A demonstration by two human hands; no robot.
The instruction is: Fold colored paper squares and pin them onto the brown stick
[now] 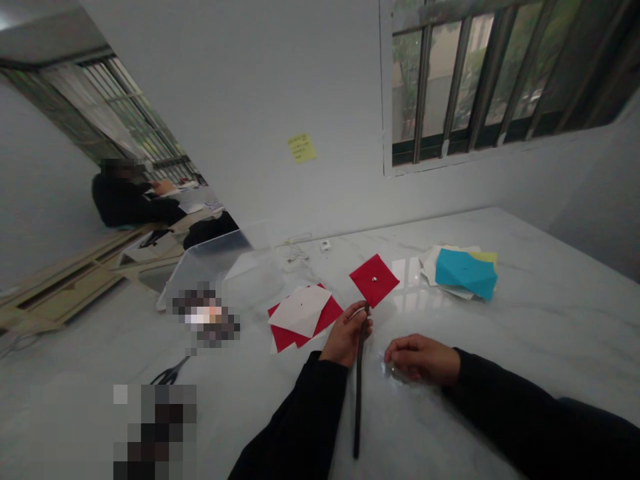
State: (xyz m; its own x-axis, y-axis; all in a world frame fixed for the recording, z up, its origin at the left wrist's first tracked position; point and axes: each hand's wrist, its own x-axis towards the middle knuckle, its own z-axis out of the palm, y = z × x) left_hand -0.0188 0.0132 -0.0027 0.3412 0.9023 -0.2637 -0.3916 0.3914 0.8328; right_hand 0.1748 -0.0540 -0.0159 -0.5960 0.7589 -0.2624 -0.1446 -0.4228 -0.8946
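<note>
My left hand [349,335] is closed around the upper part of a thin dark brown stick [359,393], whose lower end points towards me. At the stick's top is a red square of paper or felt [367,283] with a small shiny stud in its middle. To the right, my right hand [423,358] rests low over the table with its fingers curled together. Beneath those fingers lies a clear, shiny piece of plastic [395,373], mostly covered by the hand; what the fingertips pinch, if anything, is hidden.
Left of my hands lie red and white sheets [301,310]. A blue sheet [465,270] tops a pile at right. Black scissors [170,375] and a clear plastic bin [225,257] are on the left. A person [130,197] sits beyond. A yellow note [302,148] sticks to the wall.
</note>
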